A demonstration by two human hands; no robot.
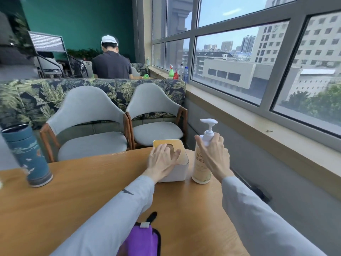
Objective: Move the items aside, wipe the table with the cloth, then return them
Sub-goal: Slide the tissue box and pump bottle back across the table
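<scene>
A white tissue box with a wooden lid stands at the far right of the wooden table. My left hand lies over its top and left side, fingers spread around it. Right of the box stands a cream pump bottle with a white pump head. My right hand is wrapped around its neck and upper body. A blue patterned thermos stands at the table's left. A purple cloth with a black edge lies at the near edge, partly under my left sleeve.
Two grey chairs face the table's far side, with a leaf-print sofa back behind them. A window sill and wall run along the right. A person in a dark shirt sits far back, and spray bottles stand on the sill.
</scene>
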